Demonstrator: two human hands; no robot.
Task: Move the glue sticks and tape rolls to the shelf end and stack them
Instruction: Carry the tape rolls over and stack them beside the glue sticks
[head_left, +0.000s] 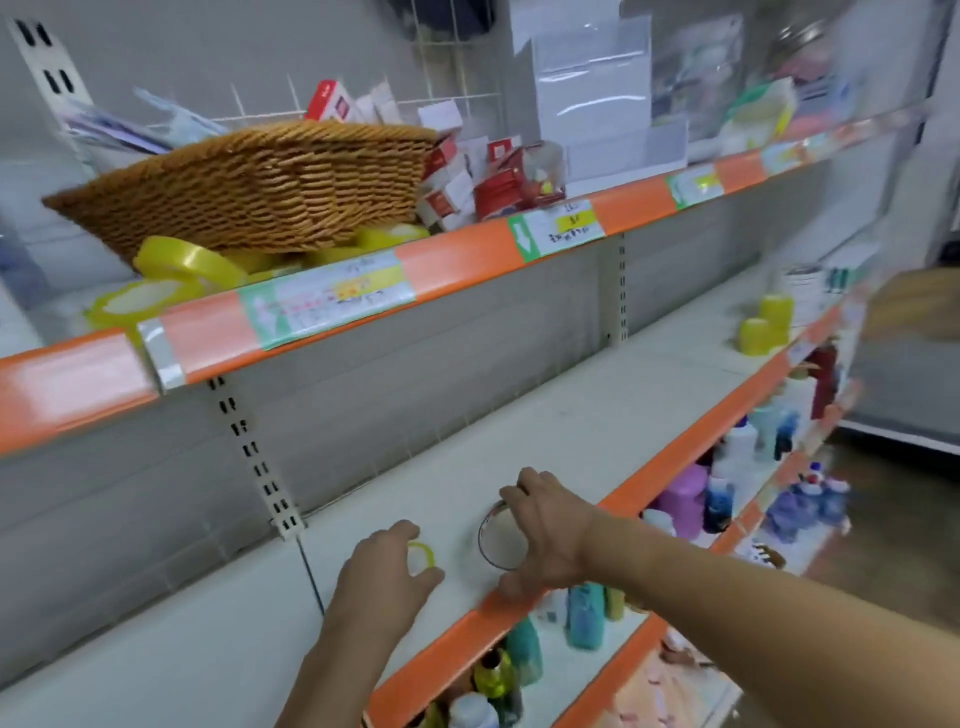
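Wicker basket (249, 182) at upper left on the top shelf (457, 254), with yellow tape rolls (187, 262) lying beneath and before it, red and white boxes (467, 176) just beside. Below, on the white middle shelf (571, 415): left hand (387, 569), fingers curled round a small yellow tape roll (423, 553); right hand (545, 525), fingers and thumb gripping the rim of a larger clear tape roll (498, 540) resting near the orange front edge. Yellow glue sticks (766, 325) upright at far right, well apart from both hands. Bottles (587, 613) on lower shelves.
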